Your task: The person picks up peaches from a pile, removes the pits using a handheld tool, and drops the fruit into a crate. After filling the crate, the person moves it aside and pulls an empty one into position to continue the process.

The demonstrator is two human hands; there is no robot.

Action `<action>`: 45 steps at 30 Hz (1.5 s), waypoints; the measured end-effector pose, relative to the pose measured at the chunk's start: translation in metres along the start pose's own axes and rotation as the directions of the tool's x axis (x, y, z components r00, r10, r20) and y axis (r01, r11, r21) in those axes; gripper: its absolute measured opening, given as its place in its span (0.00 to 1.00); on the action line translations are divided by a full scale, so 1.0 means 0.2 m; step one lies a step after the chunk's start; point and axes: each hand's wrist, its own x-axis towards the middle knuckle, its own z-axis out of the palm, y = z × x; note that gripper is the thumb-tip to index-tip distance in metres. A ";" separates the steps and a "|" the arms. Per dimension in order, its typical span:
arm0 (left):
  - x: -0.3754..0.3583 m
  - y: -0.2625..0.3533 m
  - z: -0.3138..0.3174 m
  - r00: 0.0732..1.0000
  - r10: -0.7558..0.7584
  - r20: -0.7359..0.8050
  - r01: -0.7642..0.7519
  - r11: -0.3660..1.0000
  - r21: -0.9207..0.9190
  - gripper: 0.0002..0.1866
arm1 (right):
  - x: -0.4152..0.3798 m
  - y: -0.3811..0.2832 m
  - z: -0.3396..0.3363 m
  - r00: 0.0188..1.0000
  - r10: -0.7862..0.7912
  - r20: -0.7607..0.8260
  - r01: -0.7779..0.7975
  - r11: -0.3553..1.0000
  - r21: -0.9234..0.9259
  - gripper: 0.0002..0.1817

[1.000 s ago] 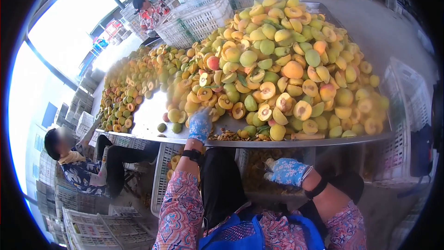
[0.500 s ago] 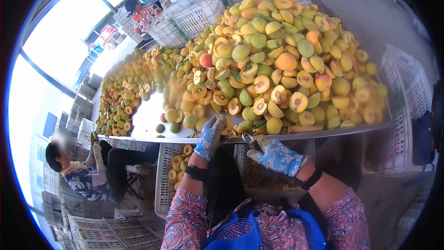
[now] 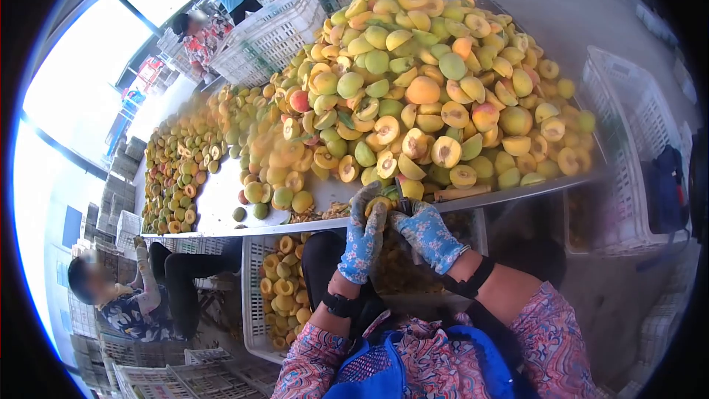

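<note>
Now peach half (image 3: 379, 205) in left grip (image 3: 363, 235).

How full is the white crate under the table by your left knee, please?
Partly full. The white crate holds a layer of halved yellow fruit, yet its slatted inner wall shows bare above the fruit.

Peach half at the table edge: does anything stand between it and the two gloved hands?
Nothing visible does. The left hand grips the peach half directly, and the right hand meets it from the other side with a small tool.
</note>
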 end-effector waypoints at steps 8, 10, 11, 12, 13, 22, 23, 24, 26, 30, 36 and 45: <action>-0.02 0.03 0.09 0.990 0.122 0.073 -0.137 0.956 0.259 0.17 | -0.04 0.04 -0.06 0.999 -0.025 0.033 0.019 0.985 0.170 0.10; -0.01 -0.01 0.09 0.983 0.175 0.051 -0.182 0.941 0.286 0.16 | -0.04 0.06 -0.07 0.998 -0.046 0.044 0.039 0.988 0.152 0.10; -0.01 -0.03 0.10 0.983 0.176 0.056 -0.185 0.940 0.286 0.16 | -0.04 0.07 -0.08 0.996 -0.064 0.055 0.056 0.990 0.132 0.11; -0.01 -0.06 0.10 0.994 0.111 -0.004 -0.110 0.988 0.107 0.16 | -0.04 0.07 -0.09 0.997 -0.065 0.050 0.058 0.989 0.133 0.11; 0.00 -0.08 0.11 0.998 0.035 -0.052 -0.039 0.996 -0.080 0.18 | -0.05 0.06 -0.08 0.994 -0.108 -0.006 0.108 0.994 0.023 0.12; 0.20 -0.05 0.00 0.938 -0.338 0.073 0.326 0.797 -0.509 0.36 | 0.14 0.06 0.02 0.957 -0.249 -0.149 0.236 0.966 -0.100 0.06; 0.21 -0.07 -0.03 0.942 -0.324 0.084 0.322 0.808 -0.493 0.36 | 0.14 0.05 0.03 0.970 -0.203 -0.132 0.199 0.979 -0.041 0.06; 0.22 -0.10 -0.05 0.946 -0.311 0.095 0.318 0.819 -0.478 0.37 | 0.15 0.05 0.04 0.981 -0.156 -0.112 0.159 0.987 0.017 0.07; 0.24 -0.20 -0.09 0.953 -0.299 0.041 0.284 0.842 -0.460 0.32 | 0.17 0.07 0.05 0.976 -0.178 -0.129 0.178 0.984 -0.008 0.06; 0.21 -0.25 -0.04 0.987 0.106 -0.120 -0.089 0.986 0.140 0.24 | 0.22 0.17 0.09 0.915 -0.335 -0.225 0.335 0.941 -0.037 0.05; 0.16 -0.03 -0.04 0.998 -0.060 0.011 0.060 0.944 -0.326 0.16 | -0.05 -0.14 -0.07 0.977 0.118 0.177 -0.056 0.946 -0.320 0.16; 0.13 0.09 -0.04 0.991 0.088 0.102 -0.119 0.927 0.355 0.26 | -0.04 -0.05 -0.10 0.918 -0.353 0.180 0.380 0.653 -0.656 0.20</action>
